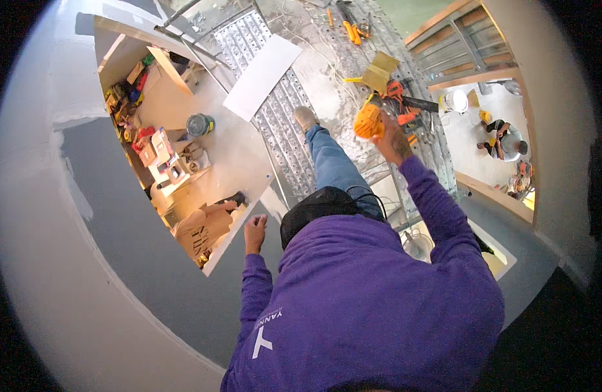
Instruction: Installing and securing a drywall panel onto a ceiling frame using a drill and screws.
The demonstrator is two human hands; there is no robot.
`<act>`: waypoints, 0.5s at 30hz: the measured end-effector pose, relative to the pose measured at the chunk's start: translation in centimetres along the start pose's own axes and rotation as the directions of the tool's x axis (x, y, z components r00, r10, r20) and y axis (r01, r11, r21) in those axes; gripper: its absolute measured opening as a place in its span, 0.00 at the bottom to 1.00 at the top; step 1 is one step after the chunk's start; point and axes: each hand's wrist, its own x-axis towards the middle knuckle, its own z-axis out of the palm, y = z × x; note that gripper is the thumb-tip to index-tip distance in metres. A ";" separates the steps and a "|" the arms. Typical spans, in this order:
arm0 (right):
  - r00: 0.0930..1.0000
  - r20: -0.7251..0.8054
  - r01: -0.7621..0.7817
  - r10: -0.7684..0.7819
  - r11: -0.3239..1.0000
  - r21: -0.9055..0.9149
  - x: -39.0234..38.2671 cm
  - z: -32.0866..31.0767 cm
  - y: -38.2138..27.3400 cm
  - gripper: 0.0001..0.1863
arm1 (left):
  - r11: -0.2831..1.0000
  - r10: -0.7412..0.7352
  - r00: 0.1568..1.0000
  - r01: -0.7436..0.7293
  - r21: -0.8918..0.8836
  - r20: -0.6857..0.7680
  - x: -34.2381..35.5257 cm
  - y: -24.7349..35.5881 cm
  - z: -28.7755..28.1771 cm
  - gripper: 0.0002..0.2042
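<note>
My right hand (389, 140), in a purple sleeve, grips an orange power tool (369, 121) above a dusty metal scaffold deck (425, 176). Just beside it lie orange-and-black tools (400, 98) and a tan flat piece (380, 70). My left hand (255, 232) hangs low at my side with curled fingers; what is in them, if anything, I cannot make out. A white board (262, 77) lies across a perforated walkway (239, 39), where my shoe (306, 116) rests below it.
An opening on the left shows a cluttered bench (162, 160), a grey bucket (200, 124) and, low down, a person in brown (200, 232). Through a right opening another person (510, 144) crouches near a white bucket (454, 101). More hand tools (351, 32) lie farther along the deck.
</note>
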 end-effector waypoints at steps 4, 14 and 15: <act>0.961 0.028 -0.237 0.275 0.872 -0.428 13.0 6.2 8.9 0.48 | 0.901 0.266 0.964 -0.241 0.362 -0.022 4.4 9.0 -4.1 0.15; 0.653 -0.040 -0.609 0.756 0.492 -0.622 36.5 13.3 21.8 0.49 | 0.204 0.735 0.548 0.383 0.901 -0.399 14.0 30.0 -37.3 0.24; 0.660 -0.017 -0.585 0.751 0.499 -0.639 37.0 14.4 22.1 0.49 | 0.198 0.715 0.567 0.397 0.896 -0.409 14.9 31.2 -38.8 0.24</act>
